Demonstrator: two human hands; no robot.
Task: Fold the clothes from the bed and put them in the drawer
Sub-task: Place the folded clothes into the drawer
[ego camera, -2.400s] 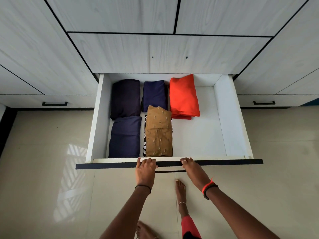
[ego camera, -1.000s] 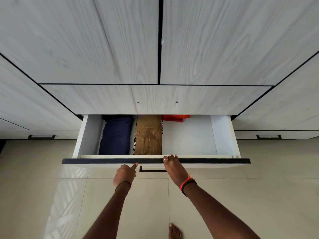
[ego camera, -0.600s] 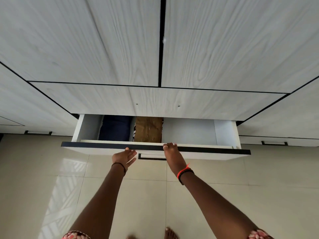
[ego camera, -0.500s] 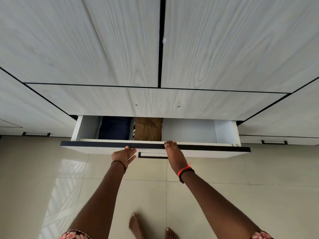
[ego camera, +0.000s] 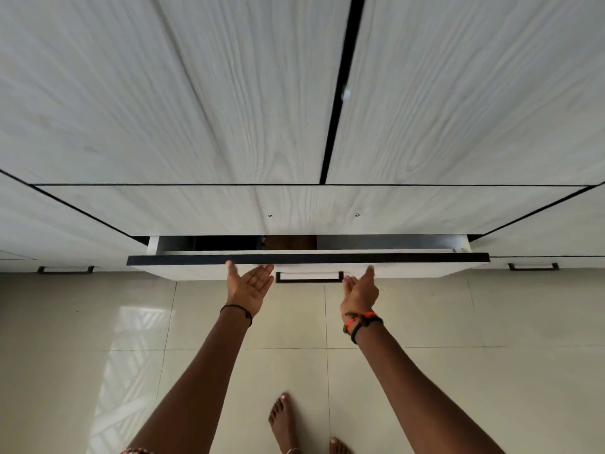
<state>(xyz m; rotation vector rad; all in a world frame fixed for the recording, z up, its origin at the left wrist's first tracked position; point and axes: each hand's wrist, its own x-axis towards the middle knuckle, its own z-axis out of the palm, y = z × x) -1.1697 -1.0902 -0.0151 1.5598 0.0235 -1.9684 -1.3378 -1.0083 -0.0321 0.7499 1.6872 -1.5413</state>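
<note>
Below wardrobe doors (ego camera: pixel 196 93), white drawer (ego camera: pixel 307 259) almost closed, brown cloth (ego camera: pixel 290 242) inside, left grip (ego camera: pixel 248 286) and right grip (ego camera: pixel 360 290) released at front

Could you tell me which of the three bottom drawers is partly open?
The middle drawer, before the left hand and right hand: its front stands proud of the cabinet, leaving a gap. The left drawer and right drawer sit flush.

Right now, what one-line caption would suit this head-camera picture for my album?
Left hand and right hand, both open, touch the front of a nearly shut drawer; brown cloth shows inside.
</note>
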